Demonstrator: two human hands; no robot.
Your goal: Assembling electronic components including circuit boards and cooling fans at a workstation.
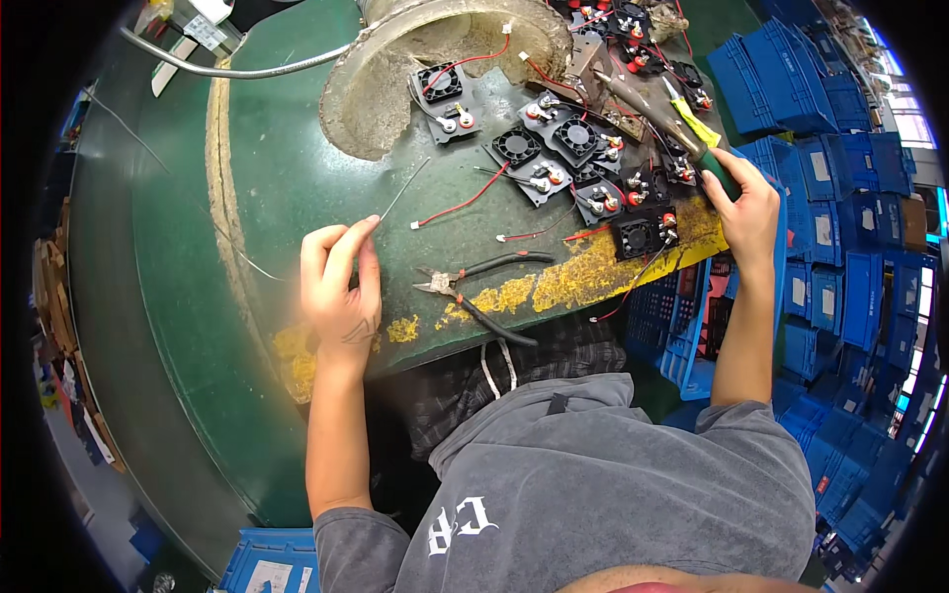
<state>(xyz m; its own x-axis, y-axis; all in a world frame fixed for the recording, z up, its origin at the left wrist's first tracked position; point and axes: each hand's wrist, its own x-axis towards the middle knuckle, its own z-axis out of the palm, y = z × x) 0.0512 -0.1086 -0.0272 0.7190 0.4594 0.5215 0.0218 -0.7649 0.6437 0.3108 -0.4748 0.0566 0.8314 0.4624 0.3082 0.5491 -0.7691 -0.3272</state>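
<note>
Solder wire [403, 190] pinched in our left hand [341, 287] sways beyond the fingertips; our right hand [743, 210] clenches the soldering iron [660, 117], whose tip could scorch 1 red lead [465, 203] nearby.

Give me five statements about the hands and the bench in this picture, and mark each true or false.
1. The left hand pinches a thin strand of wire. True.
2. The right hand grips a soldering iron by its green handle. True.
3. The pliers are held in the left hand. False: they lie untouched on the green table, between the two hands.
4. The small black fans on grey plates are stacked in the blue crates. False: they lie spread on the table near the right hand.
5. Loose red wires lie on the table top. True.
</note>
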